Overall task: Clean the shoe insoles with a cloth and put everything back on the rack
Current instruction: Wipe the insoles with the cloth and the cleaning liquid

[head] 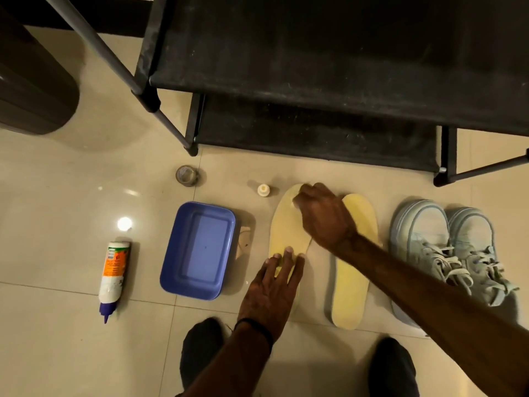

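Observation:
Two yellow insoles lie side by side on the tiled floor in front of the black shoe rack (pixel 315 81). My left hand (pixel 272 290) presses with straight fingers on the heel end of the left insole (pixel 286 224). At that insole's toe end my right hand (pixel 323 216) has its fingers curled over a pale cloth (pixel 294 201), of which only a small bit shows. The right insole (pixel 350 282) lies partly under my right forearm. A pair of light blue sneakers (pixel 446 253) stands to its right.
A blue plastic tub (pixel 197 250) sits left of the insoles, with a beige scrap (pixel 243 242) beside it. A cleaner bottle (pixel 113 276) lies further left. A tape roll (pixel 186 175) and a small white bottle (pixel 263 190) stand near the rack's leg. My black-socked feet (pixel 200 348) are at the bottom.

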